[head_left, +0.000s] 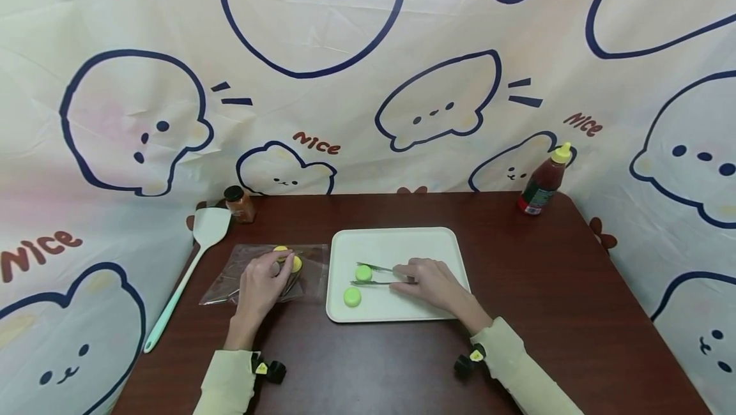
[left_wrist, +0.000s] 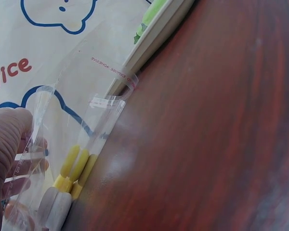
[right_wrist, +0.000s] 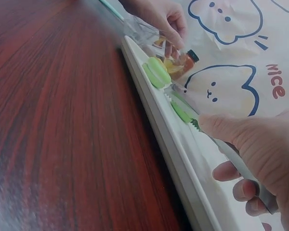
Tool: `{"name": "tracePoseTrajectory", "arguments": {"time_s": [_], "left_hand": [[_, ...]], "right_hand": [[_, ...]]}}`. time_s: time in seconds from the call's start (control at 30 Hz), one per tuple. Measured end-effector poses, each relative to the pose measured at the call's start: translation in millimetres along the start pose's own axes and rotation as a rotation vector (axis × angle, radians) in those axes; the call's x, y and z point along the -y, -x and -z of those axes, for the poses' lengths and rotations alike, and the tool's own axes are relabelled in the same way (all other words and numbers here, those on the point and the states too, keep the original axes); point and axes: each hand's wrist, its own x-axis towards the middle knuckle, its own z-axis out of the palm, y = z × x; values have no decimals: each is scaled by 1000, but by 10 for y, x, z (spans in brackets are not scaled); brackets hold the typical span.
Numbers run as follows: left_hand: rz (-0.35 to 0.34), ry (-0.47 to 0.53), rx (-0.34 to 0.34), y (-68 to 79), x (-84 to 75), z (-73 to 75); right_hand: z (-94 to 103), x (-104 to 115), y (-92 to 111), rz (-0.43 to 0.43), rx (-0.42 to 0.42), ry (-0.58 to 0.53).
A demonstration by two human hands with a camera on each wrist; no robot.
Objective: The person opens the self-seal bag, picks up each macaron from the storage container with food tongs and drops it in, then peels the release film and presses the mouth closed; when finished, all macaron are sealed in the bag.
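Observation:
My left hand (head_left: 261,282) pinches the edge of a clear plastic bag (head_left: 313,268) lying left of the white tray (head_left: 397,239). Inside the bag, yellow macarons (left_wrist: 76,161) and pale grey ones (left_wrist: 55,208) show through the film in the left wrist view. Over the tray, my right hand (head_left: 431,282) grips metal tongs (head_left: 370,283) with thumb and fingers. Their serrated tips lie on either side of a green macaron (head_left: 363,272) on the tray. A second green macaron (head_left: 352,297) sits just in front of it, outside the tongs.
A white spatula (head_left: 211,226) with a pale green handle lies along the left table edge. Behind the bag stands a small black-capped jar (head_left: 243,209). A red sauce bottle (head_left: 542,185) with a yellow cap stands at the back right corner. A printed cloth hangs behind the table.

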Motion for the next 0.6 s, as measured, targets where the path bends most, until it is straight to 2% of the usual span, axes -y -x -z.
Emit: {"name": "tracePoseTrajectory", "arguments": {"time_s": [0.23,0.6], "left_hand": [[-10,-8,1,-5,6,-13],[0,-12,3,-7,-5,-9]], "right_hand": [[13,8,5,9,-3,29],[54,-3,21,13,3,8]]}}
